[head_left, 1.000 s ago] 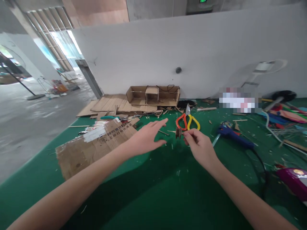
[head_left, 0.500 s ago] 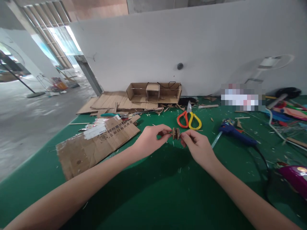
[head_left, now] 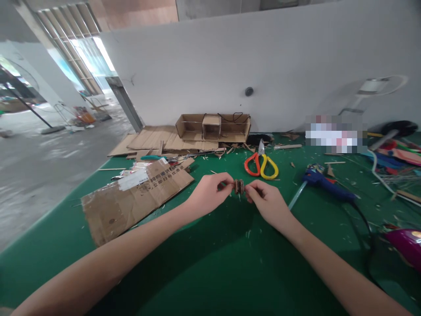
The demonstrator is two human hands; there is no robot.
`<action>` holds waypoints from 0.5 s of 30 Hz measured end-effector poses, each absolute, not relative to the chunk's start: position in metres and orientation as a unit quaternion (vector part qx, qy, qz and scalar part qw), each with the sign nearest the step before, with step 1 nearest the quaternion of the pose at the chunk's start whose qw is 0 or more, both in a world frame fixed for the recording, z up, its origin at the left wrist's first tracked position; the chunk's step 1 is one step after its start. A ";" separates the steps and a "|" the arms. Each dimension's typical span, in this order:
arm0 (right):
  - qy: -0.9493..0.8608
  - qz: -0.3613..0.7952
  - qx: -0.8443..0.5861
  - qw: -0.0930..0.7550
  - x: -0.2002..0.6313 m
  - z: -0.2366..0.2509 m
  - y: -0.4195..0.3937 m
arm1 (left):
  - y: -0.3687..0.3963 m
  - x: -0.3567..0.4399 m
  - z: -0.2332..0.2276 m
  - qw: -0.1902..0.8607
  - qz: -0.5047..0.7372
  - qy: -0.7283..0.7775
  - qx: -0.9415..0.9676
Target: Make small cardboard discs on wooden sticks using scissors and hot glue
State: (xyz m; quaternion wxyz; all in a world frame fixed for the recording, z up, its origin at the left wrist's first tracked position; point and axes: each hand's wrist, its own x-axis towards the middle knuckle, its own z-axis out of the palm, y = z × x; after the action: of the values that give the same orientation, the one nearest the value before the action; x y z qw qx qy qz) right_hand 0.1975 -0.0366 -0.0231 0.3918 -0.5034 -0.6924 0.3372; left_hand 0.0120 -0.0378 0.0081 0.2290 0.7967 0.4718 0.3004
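A small brown cardboard piece (head_left: 239, 186) hangs just above the green table (head_left: 210, 259), pinched from both sides. My left hand (head_left: 208, 193) grips its left side with thumb and fingers. My right hand (head_left: 266, 199) grips its right side. Beyond the hands, orange-and-yellow-handled scissors (head_left: 261, 164) lie flat on the table. To the right of my right hand lies a blue glue gun (head_left: 325, 182) with a black cord.
A flattened cardboard sheet (head_left: 138, 197) lies at the left. A cardboard box structure (head_left: 213, 127) and flat cardboard stand against the back wall. Colourful clutter and wires (head_left: 391, 162) fill the right side, with a purple object (head_left: 406, 245) at the right edge. Scraps litter the table.
My left hand, open and reaching a second ago, has come in and closed on the small cardboard piece that my right hand held alone. Both hands have drawn slightly nearer.
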 end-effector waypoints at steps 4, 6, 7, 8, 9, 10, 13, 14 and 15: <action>-0.700 0.337 -0.495 0.389 0.198 -0.024 -0.037 | -0.034 0.012 0.004 0.245 0.321 0.469 0.785; -0.696 0.346 -0.489 0.396 0.198 -0.025 -0.036 | -0.030 0.011 0.003 0.252 0.340 0.480 0.769; -0.691 0.353 -0.487 0.400 0.198 -0.026 -0.035 | -0.027 0.009 0.003 0.261 0.352 0.490 0.753; -0.685 0.360 -0.487 0.405 0.198 -0.027 -0.035 | -0.023 0.006 0.003 0.275 0.366 0.502 0.734; -0.680 0.365 -0.487 0.409 0.198 -0.028 -0.034 | -0.019 0.003 0.003 0.293 0.383 0.515 0.709; -0.675 0.370 -0.487 0.413 0.198 -0.029 -0.034 | -0.014 0.000 0.004 0.312 0.404 0.526 0.680; -0.669 0.377 -0.486 0.417 0.198 -0.030 -0.033 | 0.002 -0.014 0.004 0.378 0.462 0.547 0.587; -0.669 0.379 -0.484 0.417 0.198 -0.029 -0.034 | 0.006 -0.019 0.005 0.386 0.471 0.549 0.573; -0.671 0.380 -0.483 0.416 0.198 -0.029 -0.034 | 0.009 -0.023 0.005 0.380 0.473 0.552 0.572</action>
State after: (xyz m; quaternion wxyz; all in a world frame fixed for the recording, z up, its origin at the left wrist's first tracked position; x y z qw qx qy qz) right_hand 0.1980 -0.0338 -0.0289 0.4158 -0.4828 -0.6706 0.3798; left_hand -0.0235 0.0094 0.0051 0.3799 0.5721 0.5519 0.4731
